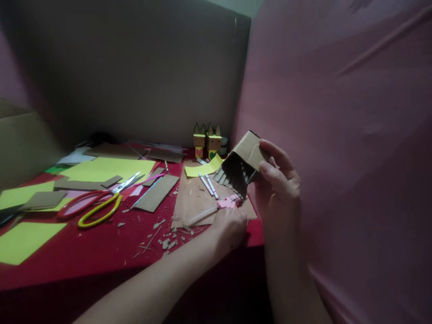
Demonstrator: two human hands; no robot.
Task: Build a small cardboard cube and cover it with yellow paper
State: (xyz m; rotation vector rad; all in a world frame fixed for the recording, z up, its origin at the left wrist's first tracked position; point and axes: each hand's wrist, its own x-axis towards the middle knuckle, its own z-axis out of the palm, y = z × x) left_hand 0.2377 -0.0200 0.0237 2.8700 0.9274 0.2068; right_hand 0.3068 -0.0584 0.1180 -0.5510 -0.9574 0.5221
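Observation:
My right hand (280,184) is raised at the right and pinches a folded brown cardboard piece (249,148) between thumb and fingers. The piece is tilted, with its dark hollow underside facing me and narrow cut strips hanging along its lower edge. Just below it, my left hand (231,227) is closed round a pink glue gun (228,202). A pale glue stick (202,216) sticks out of the gun's rear, toward the left. The gun's front end lies close under the strips; whether they touch I cannot tell.
A cardboard sheet (187,202) lies below, bearing white pens (207,186) and a curled yellow paper (204,168). Two small cardboard figures (206,141) stand behind. Leftward are scissors (101,202), a cardboard strip (157,193), yellow sheets (32,240) and scraps (167,243) on red cloth.

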